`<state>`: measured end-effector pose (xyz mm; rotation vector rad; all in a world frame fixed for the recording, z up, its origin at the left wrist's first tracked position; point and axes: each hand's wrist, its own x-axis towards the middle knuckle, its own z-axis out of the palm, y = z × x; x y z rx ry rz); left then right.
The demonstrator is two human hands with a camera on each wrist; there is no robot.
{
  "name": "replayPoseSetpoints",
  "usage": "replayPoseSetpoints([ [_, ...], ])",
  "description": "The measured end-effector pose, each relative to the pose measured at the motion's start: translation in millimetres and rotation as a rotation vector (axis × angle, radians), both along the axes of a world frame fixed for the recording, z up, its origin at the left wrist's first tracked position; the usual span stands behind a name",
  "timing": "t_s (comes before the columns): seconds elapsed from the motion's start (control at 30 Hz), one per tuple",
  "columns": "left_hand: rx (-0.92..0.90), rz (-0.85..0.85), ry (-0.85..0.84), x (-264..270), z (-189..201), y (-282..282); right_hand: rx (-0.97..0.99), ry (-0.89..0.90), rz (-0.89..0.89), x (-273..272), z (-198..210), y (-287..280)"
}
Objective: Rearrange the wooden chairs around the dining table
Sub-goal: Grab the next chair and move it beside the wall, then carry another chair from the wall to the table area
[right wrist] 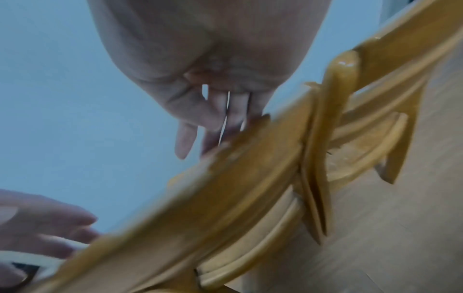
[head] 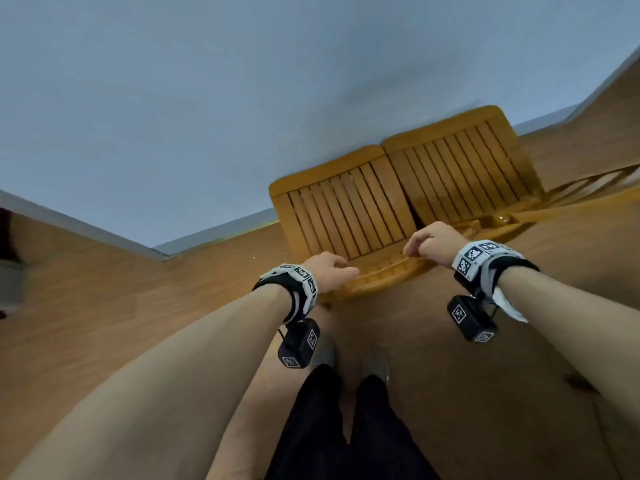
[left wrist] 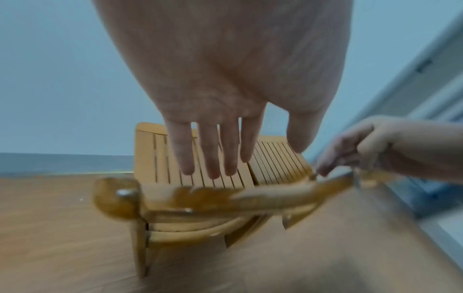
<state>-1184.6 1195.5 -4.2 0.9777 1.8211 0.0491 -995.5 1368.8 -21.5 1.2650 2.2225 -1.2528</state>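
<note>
A wooden chair, seen by its curved top rail [head: 377,271], stands just in front of me, facing the slatted wooden table [head: 346,209]. My left hand [head: 332,271] hovers over the rail's left part [left wrist: 250,198] with fingers [left wrist: 213,154] straight and spread, holding nothing. My right hand [head: 429,242] is over the rail's right end. Its fingers [right wrist: 235,115] hang loosely bent with the tips at the far side of the rail [right wrist: 225,188], thumb off the wood. Both wrist views are blurred.
The table has two slatted halves, the second [head: 460,168] further right, both against a blue-grey wall [head: 242,98]. Another wooden chair [head: 588,188] stands to the right, close by. Wood floor [head: 104,306] spreads left and behind; my legs and shoes [head: 346,393] are below.
</note>
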Motion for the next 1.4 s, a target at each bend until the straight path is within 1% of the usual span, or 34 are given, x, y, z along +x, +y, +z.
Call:
replayPoseSetpoints([
  [0.07, 0.074, 0.240, -0.068, -17.0, 19.7, -14.2, -0.041, 0.052, 0.031, -30.7, 21.2, -5.7],
  [0.13, 0.159, 0.477, -0.177, -38.2, 45.5, -26.4, -0.060, 0.124, 0.059, -67.0, 45.8, -15.3],
  [0.17, 0.214, 0.574, -0.213, -50.6, 61.6, -31.1, -0.059, 0.168, 0.074, -86.7, 59.5, -20.9],
  [0.23, 0.348, 0.728, -0.224, -78.6, 95.7, -44.5, -0.058, 0.274, 0.077, -129.5, 89.3, -36.1],
  [0.27, 0.409, 0.789, -0.217, -93.0, 112.6, -52.8, -0.079, 0.335, 0.054, -151.1, 103.3, -45.4],
  [0.33, 0.504, 0.906, -0.199, -122.4, 137.5, -73.1, -0.157, 0.464, -0.048, -190.2, 129.7, -67.7],
  [0.4, 0.590, 1.049, -0.193, -152.9, 152.9, -101.1, -0.199, 0.570, -0.123, -228.5, 151.7, -94.8],
  [0.43, 0.627, 1.127, -0.195, -166.9, 157.4, -116.7, -0.201, 0.594, -0.132, -245.2, 160.7, -110.6],
  [0.5, 0.675, 1.267, -0.211, -192.3, 156.8, -155.0, -0.254, 0.601, -0.131, -277.4, 170.6, -148.6],
  [0.57, 0.694, 1.368, -0.241, -211.2, 144.0, -203.5, -0.331, 0.567, -0.058, -309.8, 169.8, -192.7],
  [0.63, 0.708, 1.454, -0.252, -224.9, 127.1, -259.1, -0.385, 0.518, 0.037, -341.9, 160.6, -240.6],
  [0.7, 0.740, 1.553, -0.246, -238.3, 113.8, -316.3, -0.443, 0.496, 0.092, -373.5, 149.8, -290.6],
  [0.8, 0.836, 1.762, -0.235, -264.8, 110.1, -405.6, -0.538, 0.502, 0.161, -425.9, 138.6, -372.4],
  [0.87, 0.864, 1.900, -0.236, -281.1, 111.1, -467.0, -0.572, 0.488, 0.225, -456.4, 136.3, -431.2],
  [0.97, 0.872, 2.077, -0.259, -294.8, 110.3, -560.0, -0.581, 0.463, 0.386, -491.1, 137.0, -522.2],
  [1.03, 0.880, 2.177, -0.264, -293.7, 106.6, -620.7, -0.578, 0.436, 0.535, -507.5, 137.1, -584.0],
  [1.1, 0.922, 2.303, -0.222, -286.5, 100.2, -677.8, -0.595, 0.405, 0.661, -521.0, 136.4, -644.6],
  [1.23, 1.028, 2.608, -0.080, -264.1, 90.6, -784.6, -0.644, 0.328, 0.880, -544.3, 132.0, -763.9],
  [1.4, 1.116, 2.888, 0.123, -230.4, 83.9, -903.6, -0.735, 0.230, 1.106, -567.4, 122.4, -918.2],
])
